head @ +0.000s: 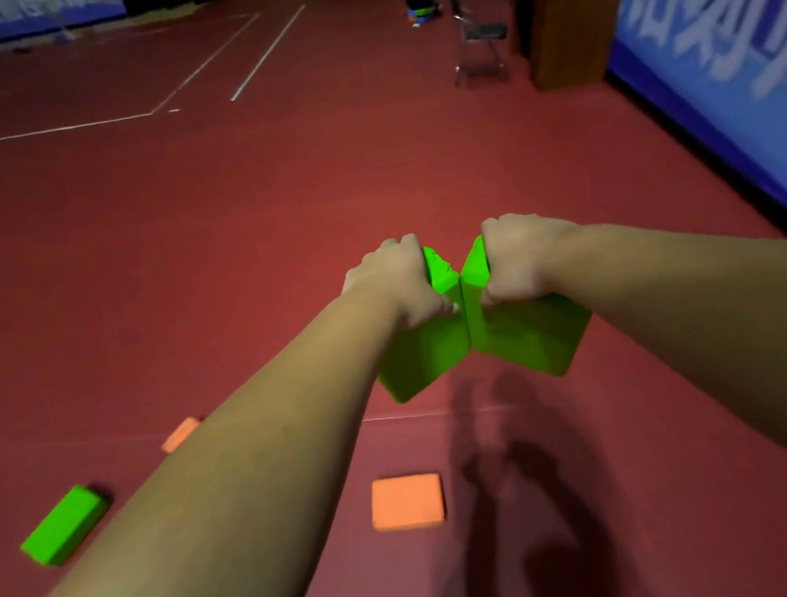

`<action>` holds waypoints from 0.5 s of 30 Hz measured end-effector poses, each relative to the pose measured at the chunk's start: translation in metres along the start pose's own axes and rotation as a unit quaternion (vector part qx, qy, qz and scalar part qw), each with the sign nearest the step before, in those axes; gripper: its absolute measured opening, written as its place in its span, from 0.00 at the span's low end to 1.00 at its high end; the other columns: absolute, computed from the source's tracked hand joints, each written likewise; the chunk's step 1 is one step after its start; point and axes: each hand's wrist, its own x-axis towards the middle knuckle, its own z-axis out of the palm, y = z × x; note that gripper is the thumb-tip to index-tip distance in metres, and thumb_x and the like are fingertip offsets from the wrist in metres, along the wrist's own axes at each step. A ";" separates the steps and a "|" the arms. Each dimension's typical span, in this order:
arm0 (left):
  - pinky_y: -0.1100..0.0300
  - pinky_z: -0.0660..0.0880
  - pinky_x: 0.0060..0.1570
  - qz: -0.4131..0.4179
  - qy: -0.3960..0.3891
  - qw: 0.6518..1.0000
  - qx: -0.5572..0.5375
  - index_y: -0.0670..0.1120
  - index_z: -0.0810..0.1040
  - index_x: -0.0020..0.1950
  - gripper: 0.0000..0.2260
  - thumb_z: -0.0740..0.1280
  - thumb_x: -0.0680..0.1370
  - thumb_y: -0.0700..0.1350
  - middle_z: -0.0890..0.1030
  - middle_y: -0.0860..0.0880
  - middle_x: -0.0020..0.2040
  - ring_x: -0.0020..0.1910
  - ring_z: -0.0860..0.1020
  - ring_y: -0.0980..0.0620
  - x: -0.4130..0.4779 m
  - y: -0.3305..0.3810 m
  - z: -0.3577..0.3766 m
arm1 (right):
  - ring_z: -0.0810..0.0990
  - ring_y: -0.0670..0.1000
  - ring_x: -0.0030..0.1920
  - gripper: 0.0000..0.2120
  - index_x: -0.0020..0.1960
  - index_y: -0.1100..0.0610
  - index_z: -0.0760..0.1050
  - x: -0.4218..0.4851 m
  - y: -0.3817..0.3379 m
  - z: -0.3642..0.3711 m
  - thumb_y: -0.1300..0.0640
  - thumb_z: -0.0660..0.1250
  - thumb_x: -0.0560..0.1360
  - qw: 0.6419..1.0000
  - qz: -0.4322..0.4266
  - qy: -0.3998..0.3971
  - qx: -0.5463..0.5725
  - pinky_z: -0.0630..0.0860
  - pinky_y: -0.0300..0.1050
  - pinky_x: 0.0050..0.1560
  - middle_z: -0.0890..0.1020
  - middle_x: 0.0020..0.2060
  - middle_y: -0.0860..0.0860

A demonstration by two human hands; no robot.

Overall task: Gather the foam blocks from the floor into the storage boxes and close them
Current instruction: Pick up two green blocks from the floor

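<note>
Each hand (391,283) (520,259) seemingly grips 1 green block (422,356) (528,338).

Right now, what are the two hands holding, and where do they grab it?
Each hand grips its own green foam block by the top end: left hand on the left block, right hand on the right block.

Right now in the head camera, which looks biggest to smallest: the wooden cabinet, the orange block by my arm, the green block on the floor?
1. Wooden cabinet
2. Green block and orange block look alike; nearness makes ranking unsure.
</note>
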 end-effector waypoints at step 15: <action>0.44 0.78 0.60 0.235 -0.101 0.965 0.055 0.49 0.72 0.64 0.36 0.79 0.63 0.64 0.77 0.45 0.63 0.63 0.78 0.39 0.048 0.478 0.154 | 0.83 0.59 0.53 0.33 0.60 0.57 0.74 -0.139 0.484 0.074 0.41 0.79 0.64 0.967 0.220 -0.048 0.117 0.80 0.47 0.47 0.83 0.55 0.58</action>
